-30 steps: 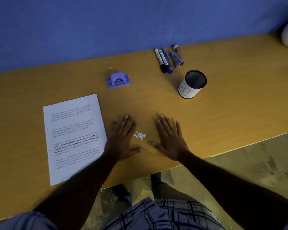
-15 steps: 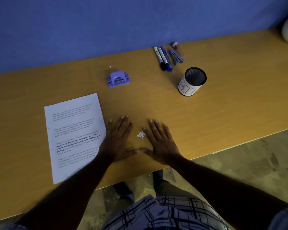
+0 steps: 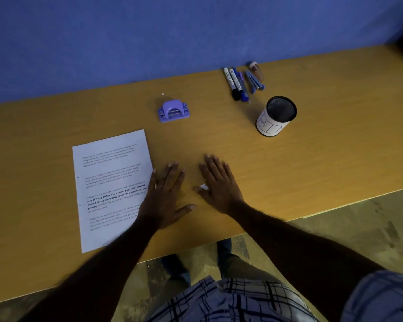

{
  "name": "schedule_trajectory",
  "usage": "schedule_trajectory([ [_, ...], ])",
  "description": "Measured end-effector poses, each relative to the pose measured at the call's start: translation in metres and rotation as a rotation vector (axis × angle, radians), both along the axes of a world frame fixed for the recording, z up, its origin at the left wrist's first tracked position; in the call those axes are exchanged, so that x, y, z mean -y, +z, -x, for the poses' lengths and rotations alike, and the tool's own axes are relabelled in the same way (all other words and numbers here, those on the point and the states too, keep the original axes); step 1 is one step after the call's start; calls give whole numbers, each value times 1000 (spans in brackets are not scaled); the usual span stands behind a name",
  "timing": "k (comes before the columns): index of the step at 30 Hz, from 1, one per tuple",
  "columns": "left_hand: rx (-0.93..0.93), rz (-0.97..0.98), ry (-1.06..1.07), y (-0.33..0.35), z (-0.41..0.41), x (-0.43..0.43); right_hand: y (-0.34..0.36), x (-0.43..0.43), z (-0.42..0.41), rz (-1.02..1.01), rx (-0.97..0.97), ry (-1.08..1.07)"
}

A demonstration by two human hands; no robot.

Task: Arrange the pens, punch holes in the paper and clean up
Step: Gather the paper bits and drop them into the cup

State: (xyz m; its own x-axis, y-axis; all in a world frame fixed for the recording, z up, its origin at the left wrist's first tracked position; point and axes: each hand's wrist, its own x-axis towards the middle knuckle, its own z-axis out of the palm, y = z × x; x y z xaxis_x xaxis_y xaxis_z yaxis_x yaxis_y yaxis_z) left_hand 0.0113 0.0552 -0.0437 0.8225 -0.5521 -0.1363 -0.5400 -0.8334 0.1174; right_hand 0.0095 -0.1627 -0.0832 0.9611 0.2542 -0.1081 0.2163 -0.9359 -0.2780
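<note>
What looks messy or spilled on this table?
Tiny white paper dots lie loose on the table, heaped against the right hand. One stray dot sits alone behind the purple hole punch.

Wooden table [image 3: 335, 159] with printed paper [image 3: 109, 182], purple hole punch [image 3: 173, 111], pens [image 3: 236, 86], mesh BIN cup [image 3: 276, 119], white paper dots [image 3: 204, 187]

One wide-angle camera on the person's head looks forward and steeply down, near enough that both forearms [image 3: 107, 259] cross the lower frame. The left hand [image 3: 165, 196] and right hand [image 3: 220, 187] sit mid-frame; past their fingertips the orange-brown wooden tabletop [image 3: 312, 170] runs to a blue wall [image 3: 149, 43] along the top edge.
</note>
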Motion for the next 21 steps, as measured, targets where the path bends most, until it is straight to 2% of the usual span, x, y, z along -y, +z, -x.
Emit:
schedule_trajectory([
  [6,-10,6,6,-1,1,1,4,14,-1,-126,-1,28],
  [12,-50,4,-3,-4,1,5,7,20,23,-4,3,422],
  [14,-54,-7,-12,-4,0,6,13,22,26,-6,25,380],
  [17,-77,-29,-6,-5,0,6,21,29,34,-48,99,195],
  [21,-89,-78,21,-10,4,6,15,38,56,73,-2,-25],
])
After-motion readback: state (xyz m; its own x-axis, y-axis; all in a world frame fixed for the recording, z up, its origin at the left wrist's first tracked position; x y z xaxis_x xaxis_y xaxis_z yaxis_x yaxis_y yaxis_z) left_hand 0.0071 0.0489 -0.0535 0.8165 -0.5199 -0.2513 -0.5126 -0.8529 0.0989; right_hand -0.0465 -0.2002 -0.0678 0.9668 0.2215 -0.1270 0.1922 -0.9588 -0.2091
